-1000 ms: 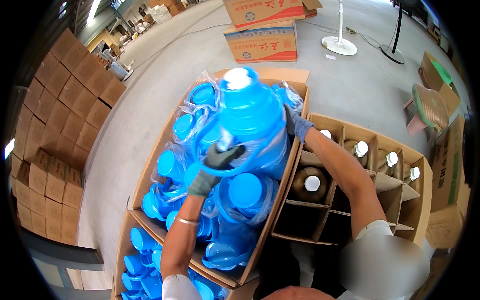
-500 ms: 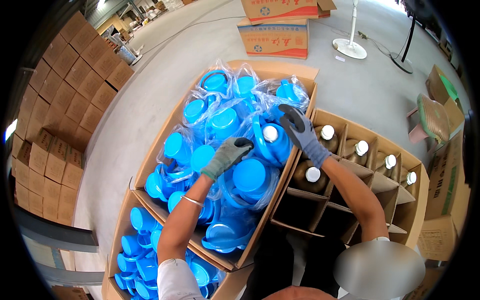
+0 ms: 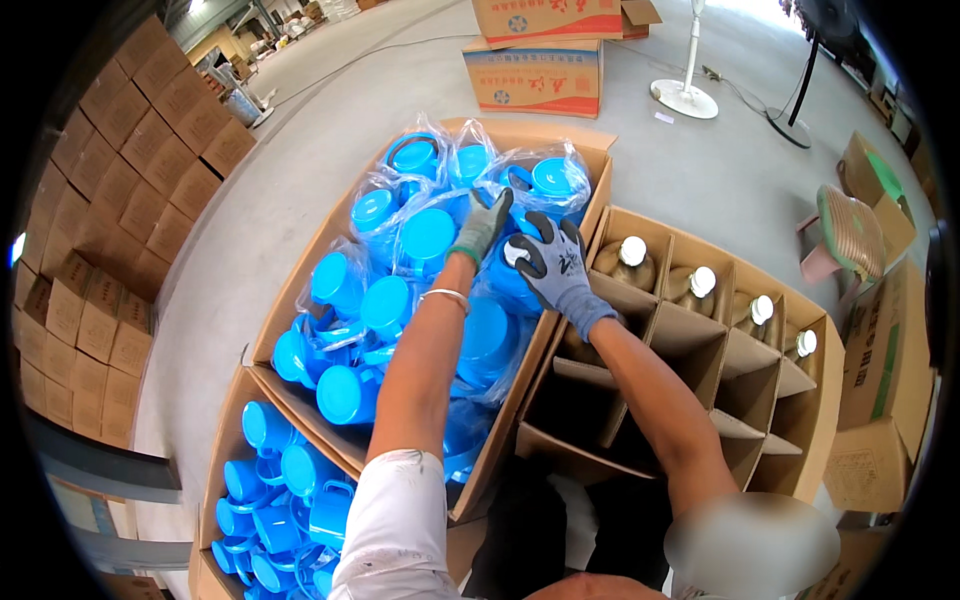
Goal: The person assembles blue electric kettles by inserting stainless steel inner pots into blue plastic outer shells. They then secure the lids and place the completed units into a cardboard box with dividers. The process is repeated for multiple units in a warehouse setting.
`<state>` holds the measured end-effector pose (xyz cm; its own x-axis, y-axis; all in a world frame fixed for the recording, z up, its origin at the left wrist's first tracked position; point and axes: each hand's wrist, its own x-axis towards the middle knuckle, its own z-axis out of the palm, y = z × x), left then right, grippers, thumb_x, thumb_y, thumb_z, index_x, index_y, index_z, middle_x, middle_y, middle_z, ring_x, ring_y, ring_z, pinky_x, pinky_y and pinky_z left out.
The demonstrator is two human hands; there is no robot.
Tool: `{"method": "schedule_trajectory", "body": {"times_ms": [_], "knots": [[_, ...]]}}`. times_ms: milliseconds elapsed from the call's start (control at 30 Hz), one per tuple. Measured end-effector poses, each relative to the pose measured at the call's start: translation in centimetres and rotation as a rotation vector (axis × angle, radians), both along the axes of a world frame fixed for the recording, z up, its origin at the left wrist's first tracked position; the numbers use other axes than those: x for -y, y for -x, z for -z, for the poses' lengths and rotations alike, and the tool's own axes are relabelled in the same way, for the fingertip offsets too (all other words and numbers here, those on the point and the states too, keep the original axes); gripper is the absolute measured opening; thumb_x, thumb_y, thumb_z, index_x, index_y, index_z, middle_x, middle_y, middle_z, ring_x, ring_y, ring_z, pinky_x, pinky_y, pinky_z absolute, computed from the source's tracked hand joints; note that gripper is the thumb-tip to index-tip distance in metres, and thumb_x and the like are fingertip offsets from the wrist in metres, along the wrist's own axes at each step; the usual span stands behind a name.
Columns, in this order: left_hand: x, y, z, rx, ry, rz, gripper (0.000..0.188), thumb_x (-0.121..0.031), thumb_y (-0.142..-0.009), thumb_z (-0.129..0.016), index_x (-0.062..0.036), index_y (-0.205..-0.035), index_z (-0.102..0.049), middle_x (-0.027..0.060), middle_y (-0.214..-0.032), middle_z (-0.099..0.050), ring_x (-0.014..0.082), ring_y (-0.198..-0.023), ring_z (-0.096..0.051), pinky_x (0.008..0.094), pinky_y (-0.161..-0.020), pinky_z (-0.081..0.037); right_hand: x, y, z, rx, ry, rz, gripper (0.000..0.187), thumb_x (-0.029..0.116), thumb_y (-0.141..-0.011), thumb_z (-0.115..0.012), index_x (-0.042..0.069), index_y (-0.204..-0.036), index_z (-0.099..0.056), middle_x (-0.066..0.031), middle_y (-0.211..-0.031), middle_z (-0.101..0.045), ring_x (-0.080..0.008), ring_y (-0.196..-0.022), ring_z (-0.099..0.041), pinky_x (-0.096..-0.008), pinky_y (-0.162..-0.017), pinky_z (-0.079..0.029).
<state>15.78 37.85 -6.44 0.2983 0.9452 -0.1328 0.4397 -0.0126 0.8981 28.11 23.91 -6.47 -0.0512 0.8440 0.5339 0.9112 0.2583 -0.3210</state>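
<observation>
Blue plastic jugs (image 3: pixel 427 238), several in clear plastic bags (image 3: pixel 345 255), fill the open carton in front of me. One blue jug (image 3: pixel 512 285) at its right side has a white-capped bottle neck (image 3: pixel 514 252) inside. My right hand (image 3: pixel 552 262), in a grey glove with dark fingertips, wraps over this jug's top next to the cap. My left hand (image 3: pixel 484 226), also gloved, is closed just beyond the jug, among blue plastic and clear film; what its fingers grip is hidden.
On the right stands a divided carton (image 3: pixel 690 350) holding several white-capped bottles (image 3: pixel 632 262). A lower-left carton holds more blue jugs (image 3: pixel 270 425). Stacked boxes (image 3: pixel 130 170) line the left. Two printed boxes (image 3: pixel 535 80), a white stand (image 3: pixel 685 97) and a stool (image 3: pixel 845 235) stand farther off.
My left hand has reached farther forward and right. My right hand has come down and left onto the jug with the white cap. The view has shifted slightly.
</observation>
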Motion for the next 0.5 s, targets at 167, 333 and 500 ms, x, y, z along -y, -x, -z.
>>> {"method": "schedule_trajectory", "body": {"times_ms": [167, 333, 500], "knots": [[3.1, 6.5, -3.9, -0.070, -0.037, -0.089, 0.103, -0.034, -0.071, -0.077, 0.0054, -0.143, -0.015, 0.0151, -0.098, -0.060, 0.0185, -0.073, -0.059, 0.0267, -0.048, -0.044, 0.6, 0.7, 0.0, 0.006, -0.037, -0.007, 0.033, 0.031, -0.077, -0.062, 0.019, -0.108, -0.060, -0.0094, -0.131, -0.044, -0.0260, -0.121, -0.041, -0.0450, -0.105, -0.024], [7.6, 9.2, -13.2, -0.068, -0.591, -0.191, 0.066, -0.019, -0.073, -0.072, 0.0055, -0.127, -0.043, 0.0106, -0.083, -0.062, 0.0135, -0.064, -0.059, 0.0259, -0.050, -0.046, 3.9, 0.3, 1.4, -0.016, -0.038, 0.003, 0.046, 0.039, -0.081, -0.061, 0.016, -0.121, -0.052, -0.0142, -0.136, -0.040, -0.0303, -0.127, -0.037, -0.0454, -0.107, -0.024], [15.2, 11.4, -26.9, 0.309, -0.615, -0.019, 0.048, -0.009, -0.080, -0.066, -0.0002, -0.125, -0.051, 0.0034, -0.078, -0.061, 0.0089, -0.059, -0.054, 0.0215, -0.049, -0.043, 10.2, 0.1, -3.1, -0.440, 0.048, -0.124, 0.061, 0.045, -0.083, -0.061, 0.009, -0.128, -0.043, -0.0183, -0.134, -0.040, -0.0353, -0.124, -0.039, -0.0453, -0.103, -0.034]]}}
